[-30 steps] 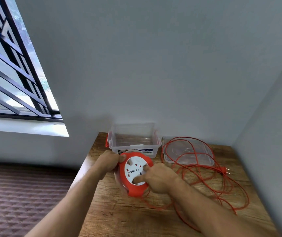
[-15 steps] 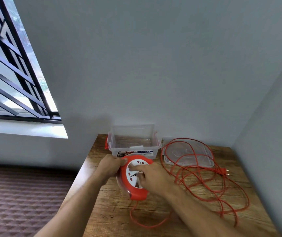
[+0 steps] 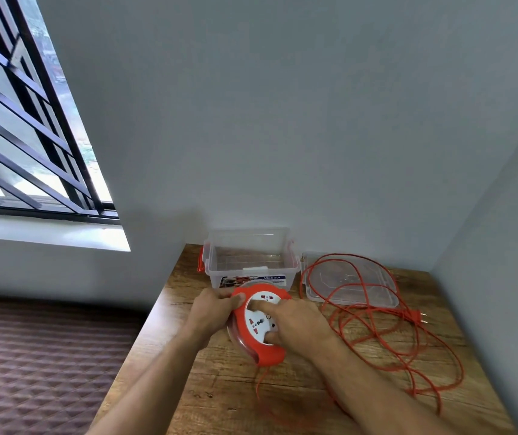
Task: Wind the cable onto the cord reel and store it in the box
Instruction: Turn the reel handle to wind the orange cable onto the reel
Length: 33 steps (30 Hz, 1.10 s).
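The left hand [image 3: 212,312] grips the left rim of the orange cord reel [image 3: 259,324]. The right hand [image 3: 298,326] lies on the reel's white socket face, fingers curled. Loose orange cable [image 3: 386,328] lies to the right.

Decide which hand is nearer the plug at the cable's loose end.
Right. The right hand rests on the reel's face, on the plug's side; the left hand grips the reel's far rim.

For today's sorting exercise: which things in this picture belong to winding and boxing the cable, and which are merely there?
Part of the job:
cord reel
orange cable
clear box
lid
left hand
right hand

Merely there:
wooden table
window
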Tool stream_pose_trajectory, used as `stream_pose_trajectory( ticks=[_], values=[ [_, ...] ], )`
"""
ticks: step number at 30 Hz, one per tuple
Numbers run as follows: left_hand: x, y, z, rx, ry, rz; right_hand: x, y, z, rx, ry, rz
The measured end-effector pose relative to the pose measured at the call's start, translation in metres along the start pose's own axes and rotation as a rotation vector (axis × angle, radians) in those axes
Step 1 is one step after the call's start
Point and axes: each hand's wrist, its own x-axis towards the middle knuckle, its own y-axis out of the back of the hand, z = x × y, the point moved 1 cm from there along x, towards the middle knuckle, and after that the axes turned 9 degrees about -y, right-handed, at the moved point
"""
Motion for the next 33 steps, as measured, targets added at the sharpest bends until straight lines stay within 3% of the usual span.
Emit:
stream_pose_trajectory(
  ticks=[3,6,9,12,15,19,22,27,31,33],
  values=[
    [-0.003,-0.004,0.002,0.046,-0.051,0.014,-0.004,-0.004,-0.006,0.148,-0.158,0.038],
    [-0.005,-0.010,0.008,0.172,-0.098,0.049,-0.010,-0.020,-0.017,0.626,-0.482,0.050],
    [-0.008,-0.015,0.015,0.323,-0.134,0.074,-0.009,-0.034,-0.033,1.070,-0.708,-0.052],
    [-0.010,-0.016,0.017,0.351,-0.148,0.097,-0.011,-0.038,-0.042,1.162,-0.761,-0.102],
    [-0.010,-0.012,0.011,0.289,-0.112,0.139,-0.011,-0.029,-0.030,0.953,-0.548,-0.053],
    [-0.003,-0.001,0.007,0.174,-0.061,0.176,-0.011,-0.014,0.007,0.257,-0.041,0.094],
    [0.005,0.005,0.013,0.207,-0.080,0.159,-0.009,-0.009,0.013,-0.064,0.280,0.079],
    [0.015,0.007,0.023,0.348,-0.129,0.071,0.001,0.008,0.011,-0.231,0.458,0.158],
    [0.022,0.009,0.030,0.432,-0.163,-0.015,0.008,0.017,0.017,-0.311,0.665,0.129],
    [0.026,0.010,0.034,0.455,-0.185,-0.062,0.011,0.023,0.020,-0.329,0.680,0.112]
  ],
)
